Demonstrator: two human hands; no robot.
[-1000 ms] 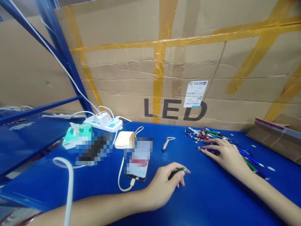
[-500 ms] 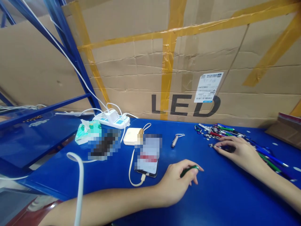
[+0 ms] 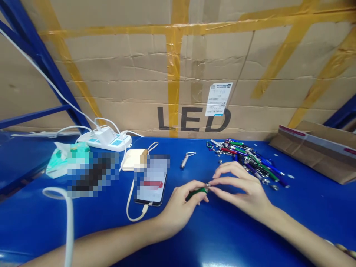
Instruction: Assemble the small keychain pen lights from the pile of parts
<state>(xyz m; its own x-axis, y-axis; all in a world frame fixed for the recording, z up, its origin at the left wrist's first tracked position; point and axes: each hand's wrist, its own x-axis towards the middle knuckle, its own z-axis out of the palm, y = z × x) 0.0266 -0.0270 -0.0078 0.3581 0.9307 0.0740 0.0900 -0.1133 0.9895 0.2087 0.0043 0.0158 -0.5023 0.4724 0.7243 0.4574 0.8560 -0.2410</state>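
My left hand [image 3: 182, 204] is closed around a short green metal tube [image 3: 200, 191], its end poking out between thumb and index finger. At that end, my right hand [image 3: 241, 187] pinches a small silvery metal piece [image 3: 207, 184] between thumb and index finger, its other fingers curved above. Whether the piece is seated on the tube or only touching it, I cannot tell. Behind the hands lies a small silver keychain flashlight [image 3: 184, 162] with a wire carabiner. A pile of coloured metal tubes [image 3: 260, 163], small rings and clips spreads out beyond my right hand.
A phone [image 3: 152, 181] is cabled to a cream power bank [image 3: 133, 160] on the blue table [image 3: 222, 244]. Further left are a tissue pack [image 3: 68, 157] and a white power strip [image 3: 118, 142]. A cardboard tray [image 3: 314, 154] stands at right, a large taped carton [image 3: 125, 81] behind.
My right hand has left the edge of the pile and come over to my left hand, bringing a small metal piece to the green tube's end. The view has swung right.
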